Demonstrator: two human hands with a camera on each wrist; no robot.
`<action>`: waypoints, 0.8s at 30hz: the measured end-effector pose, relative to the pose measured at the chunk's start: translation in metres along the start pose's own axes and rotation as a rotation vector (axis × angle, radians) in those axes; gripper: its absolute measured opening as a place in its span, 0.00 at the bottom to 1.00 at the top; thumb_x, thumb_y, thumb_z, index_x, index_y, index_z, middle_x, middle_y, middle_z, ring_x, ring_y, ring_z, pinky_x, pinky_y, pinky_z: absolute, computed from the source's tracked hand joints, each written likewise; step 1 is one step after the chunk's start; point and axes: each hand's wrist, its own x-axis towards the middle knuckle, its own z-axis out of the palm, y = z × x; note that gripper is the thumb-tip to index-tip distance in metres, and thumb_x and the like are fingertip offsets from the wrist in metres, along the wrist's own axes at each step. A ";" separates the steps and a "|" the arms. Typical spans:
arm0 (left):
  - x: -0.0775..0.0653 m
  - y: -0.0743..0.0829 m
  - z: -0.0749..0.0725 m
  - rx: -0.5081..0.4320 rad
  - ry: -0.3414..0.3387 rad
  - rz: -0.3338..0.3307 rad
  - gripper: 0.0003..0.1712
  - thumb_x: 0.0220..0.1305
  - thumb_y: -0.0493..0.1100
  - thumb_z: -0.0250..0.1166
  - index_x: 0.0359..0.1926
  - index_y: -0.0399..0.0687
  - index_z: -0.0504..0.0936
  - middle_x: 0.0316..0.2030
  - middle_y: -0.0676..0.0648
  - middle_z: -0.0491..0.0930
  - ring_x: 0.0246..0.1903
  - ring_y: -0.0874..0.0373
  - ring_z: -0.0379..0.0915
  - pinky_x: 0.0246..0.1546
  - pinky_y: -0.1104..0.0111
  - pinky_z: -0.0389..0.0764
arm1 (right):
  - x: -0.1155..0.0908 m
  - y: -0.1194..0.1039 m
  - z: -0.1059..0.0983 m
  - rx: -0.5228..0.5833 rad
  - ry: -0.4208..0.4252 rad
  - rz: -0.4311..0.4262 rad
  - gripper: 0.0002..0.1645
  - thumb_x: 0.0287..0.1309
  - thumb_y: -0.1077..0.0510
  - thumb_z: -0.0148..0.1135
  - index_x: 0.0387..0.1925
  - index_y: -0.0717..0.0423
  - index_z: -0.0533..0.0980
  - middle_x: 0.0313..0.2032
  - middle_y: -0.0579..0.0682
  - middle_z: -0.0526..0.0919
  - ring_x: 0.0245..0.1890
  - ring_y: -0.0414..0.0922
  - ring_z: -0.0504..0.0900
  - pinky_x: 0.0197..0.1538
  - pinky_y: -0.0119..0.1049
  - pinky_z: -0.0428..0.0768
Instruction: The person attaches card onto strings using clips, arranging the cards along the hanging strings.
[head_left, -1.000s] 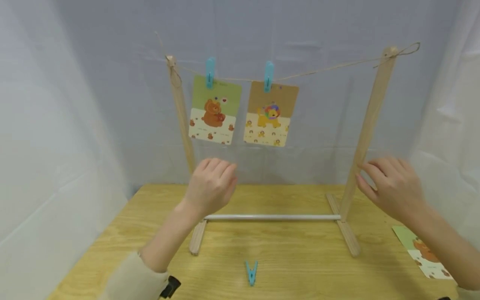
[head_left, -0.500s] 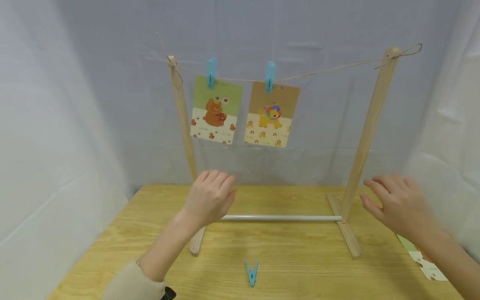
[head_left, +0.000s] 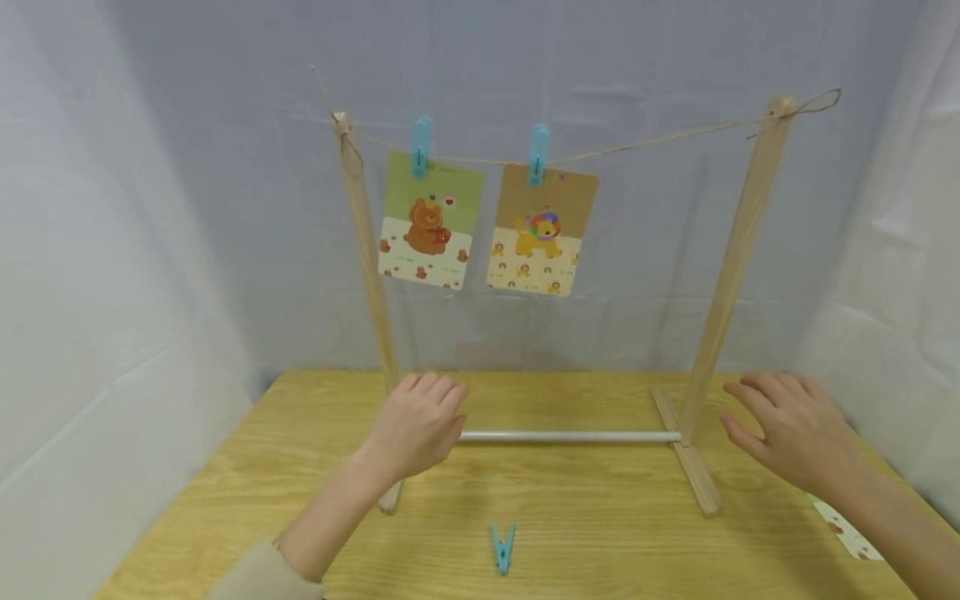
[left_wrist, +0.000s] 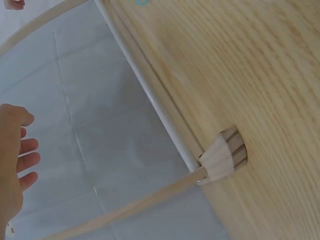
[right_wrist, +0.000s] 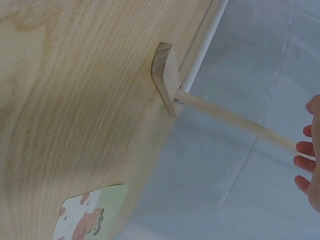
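My left hand [head_left: 418,425] is in the air before the left post of a wooden stand, fingers loosely bent and holding nothing. To the right of the stand's right post [head_left: 738,275], my right hand [head_left: 787,425] hovers with relaxed fingers, nothing in it. A bear card [head_left: 431,221] and a lion card [head_left: 542,229] hang from the twine [head_left: 660,142], each under a blue clothespin [head_left: 538,156]. Another blue clothespin [head_left: 502,548] lies on the table near the front. A second bear card [right_wrist: 90,215] lies on the table, partly hidden under my right forearm in the head view.
A white rod [head_left: 570,437] joins the stand's two wooden feet, the right one [head_left: 697,479] jutting toward me. The wooden table [head_left: 585,525] ends against a pale cloth backdrop [head_left: 600,333], with white cloth at both sides.
Both hands have come down from in front of the stand, empty throughout. My right forearm now covers more of the card on the table. The hanging cards and clothespins stay in place.
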 end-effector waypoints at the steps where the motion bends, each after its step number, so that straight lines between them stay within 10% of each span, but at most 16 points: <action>1: -0.001 0.001 0.001 -0.002 -0.013 0.001 0.18 0.44 0.44 0.69 0.37 0.42 0.78 0.31 0.47 0.79 0.30 0.53 0.74 0.32 0.64 0.73 | -0.002 0.000 0.000 0.003 -0.011 0.003 0.36 0.64 0.37 0.37 0.37 0.64 0.78 0.32 0.60 0.79 0.32 0.60 0.77 0.34 0.55 0.73; 24: -0.025 0.024 0.025 -0.066 -0.203 0.148 0.18 0.46 0.47 0.68 0.39 0.47 0.76 0.33 0.51 0.77 0.36 0.57 0.73 0.40 0.64 0.74 | -0.034 0.013 0.003 0.004 -0.213 0.122 0.48 0.61 0.28 0.24 0.37 0.62 0.78 0.35 0.59 0.79 0.36 0.59 0.76 0.35 0.59 0.72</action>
